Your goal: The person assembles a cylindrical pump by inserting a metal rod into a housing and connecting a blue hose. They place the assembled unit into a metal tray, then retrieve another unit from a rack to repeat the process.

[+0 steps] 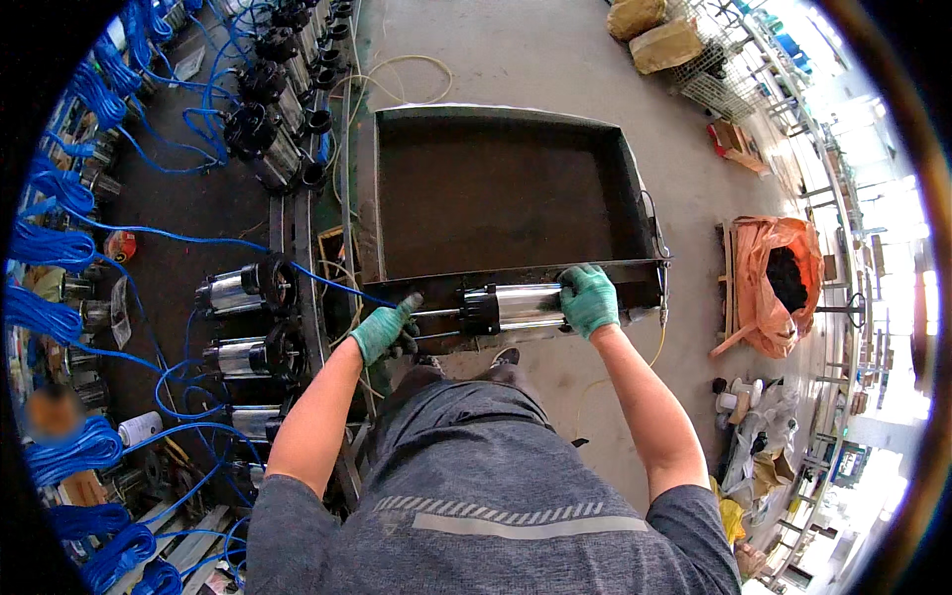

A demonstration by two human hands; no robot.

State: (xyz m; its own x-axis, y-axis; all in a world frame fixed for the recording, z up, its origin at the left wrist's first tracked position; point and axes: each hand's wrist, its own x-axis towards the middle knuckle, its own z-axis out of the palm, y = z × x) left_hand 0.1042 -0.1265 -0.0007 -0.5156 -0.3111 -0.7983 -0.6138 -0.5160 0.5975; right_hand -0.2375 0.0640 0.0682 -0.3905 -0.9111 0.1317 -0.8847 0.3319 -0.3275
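A bright metal cylinder with a black ribbed end, looking like an electric motor (526, 306), lies sideways on the near ledge of the tray. Wrapped over its right end is my right hand (590, 298), in a green glove. Thin metal rods (436, 313) stretch left from the black end toward my left hand (380, 331), also gloved in green. That hand's thumb points up and right, while its dark-tipped fingers curl low by the rod ends. What sits within them is hidden. A blue cable (337, 285) comes in from the left and passes close to the left thumb.
Beyond the motor stands a large shallow metal tray (506, 188). Similar motors (248, 288) and coiled blue cables (55, 248) crowd the left side, along a metal rail (309, 288). An orange sack (778, 288) stands at right; a thin hose (421, 59) lies on the floor.
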